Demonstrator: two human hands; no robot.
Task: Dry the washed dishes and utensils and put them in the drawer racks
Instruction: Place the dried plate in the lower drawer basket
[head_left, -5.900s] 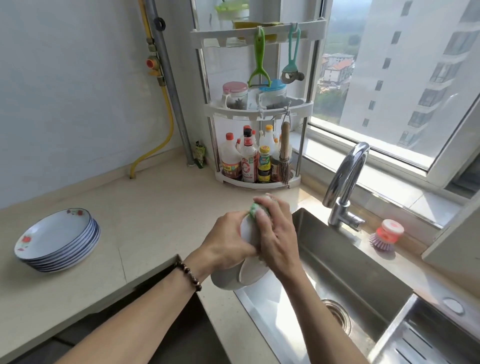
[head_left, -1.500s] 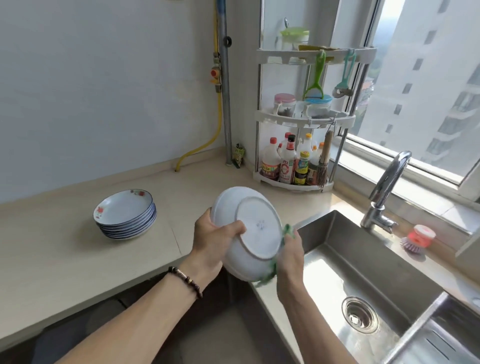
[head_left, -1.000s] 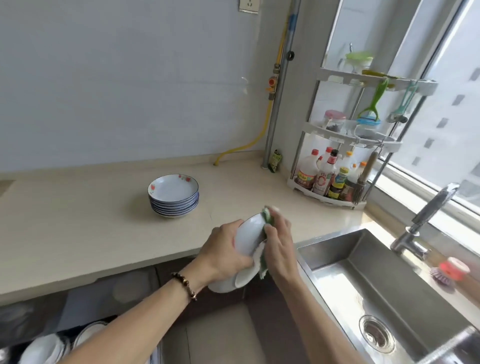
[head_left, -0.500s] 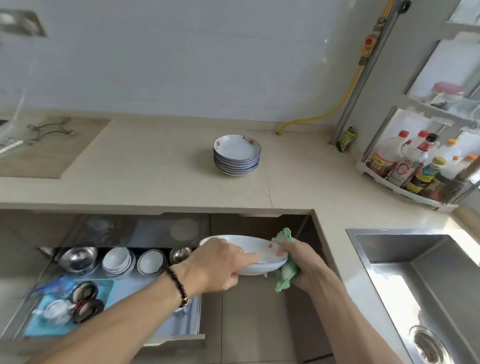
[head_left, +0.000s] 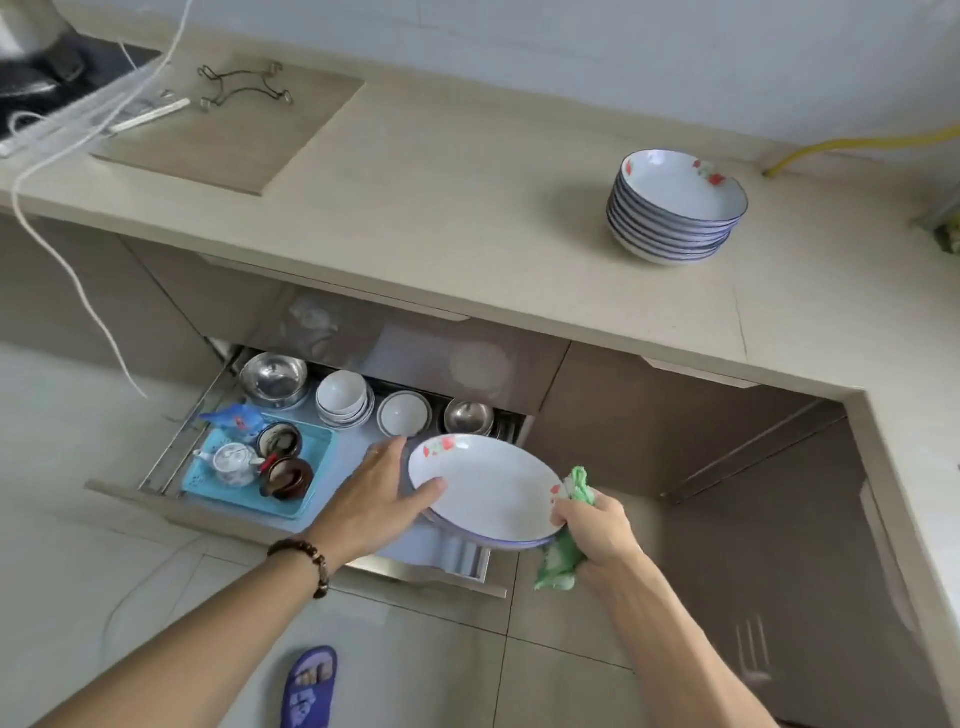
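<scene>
Below the counter edge, the dried plate (head_left: 483, 488), wiped over the sink moments ago, is now lowered toward the open drawer's (head_left: 332, 519) right end, gripped by the left hand (head_left: 379, 499), while the green cloth (head_left: 563, 551) is clutched in the right hand (head_left: 597, 530), whose fingers also steady the plate's rim.

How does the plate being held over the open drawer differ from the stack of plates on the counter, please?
The held plate is a single dish gripped by the left hand and right hand, tilted above the drawer; the stack of plates is several dishes resting level and untouched on the countertop. The held plate sits beside the green cloth; the stack stands alone. Both are white with red flower marks and blue rims.
</scene>
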